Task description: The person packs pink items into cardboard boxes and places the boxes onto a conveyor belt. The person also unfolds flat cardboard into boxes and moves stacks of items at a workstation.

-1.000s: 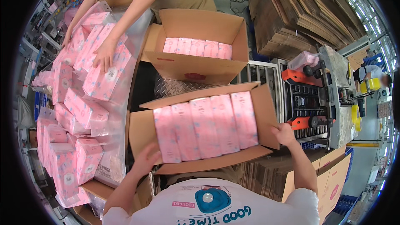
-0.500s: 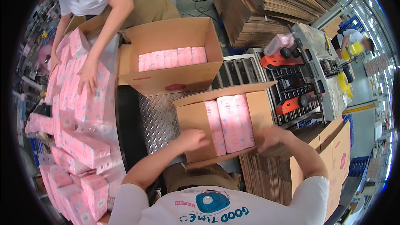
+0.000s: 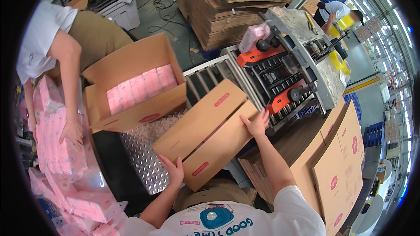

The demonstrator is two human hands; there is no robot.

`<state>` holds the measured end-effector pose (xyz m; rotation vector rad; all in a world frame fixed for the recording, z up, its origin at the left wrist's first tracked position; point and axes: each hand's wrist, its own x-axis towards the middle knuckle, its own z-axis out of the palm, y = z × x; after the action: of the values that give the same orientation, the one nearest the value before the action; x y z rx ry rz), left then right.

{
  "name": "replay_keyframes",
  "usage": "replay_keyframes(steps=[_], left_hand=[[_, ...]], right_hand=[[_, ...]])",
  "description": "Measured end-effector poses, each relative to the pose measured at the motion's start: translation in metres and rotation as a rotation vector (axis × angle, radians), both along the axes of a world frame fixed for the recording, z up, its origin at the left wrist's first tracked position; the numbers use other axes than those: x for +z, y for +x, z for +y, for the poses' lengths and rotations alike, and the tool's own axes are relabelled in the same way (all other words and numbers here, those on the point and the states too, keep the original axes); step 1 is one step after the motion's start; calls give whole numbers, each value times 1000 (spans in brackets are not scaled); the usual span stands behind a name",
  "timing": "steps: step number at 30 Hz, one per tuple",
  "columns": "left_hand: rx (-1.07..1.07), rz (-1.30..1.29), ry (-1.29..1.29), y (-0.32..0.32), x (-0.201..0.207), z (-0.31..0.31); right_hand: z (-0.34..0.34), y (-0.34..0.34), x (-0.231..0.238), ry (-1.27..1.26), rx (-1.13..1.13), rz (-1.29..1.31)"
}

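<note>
In front of me is a cardboard box (image 3: 205,133), turned at an angle. Its two long top flaps are folded over and leave a narrow dark gap; the contents are hidden. My left hand (image 3: 172,171) grips the box's near left end, thumb up. At the opposite end my right hand (image 3: 257,124) holds on, fingers along the edge and thumb on the flap. Just beyond stands a second cardboard box (image 3: 140,110), open, with a row of pink packs (image 3: 142,88) inside.
A co-worker's hand (image 3: 72,132) rests on piled pink packs (image 3: 54,144) at the left. A metal plate (image 3: 146,155) and a roller conveyor (image 3: 210,78) lead to a taping machine (image 3: 284,78) with orange guides. Flattened cartons (image 3: 297,161) stand at the right, more cartons (image 3: 223,17) behind.
The box's long flaps have come down over the pink packs. The box now sits angled, its right end farther away, and both hands have moved onto its ends. My view has swung right.
</note>
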<state>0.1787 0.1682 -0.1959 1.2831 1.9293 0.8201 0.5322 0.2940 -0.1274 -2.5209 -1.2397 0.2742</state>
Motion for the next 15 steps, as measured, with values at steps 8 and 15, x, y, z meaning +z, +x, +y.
replay_keyframes(steps=[8,15], left_hand=[[-24,8,82,131,-2,172],[-87,-296,180,207,15,261]], right_hand=[[142,31,5,121,897,-242],[203,163,-4,180,874,-394]])
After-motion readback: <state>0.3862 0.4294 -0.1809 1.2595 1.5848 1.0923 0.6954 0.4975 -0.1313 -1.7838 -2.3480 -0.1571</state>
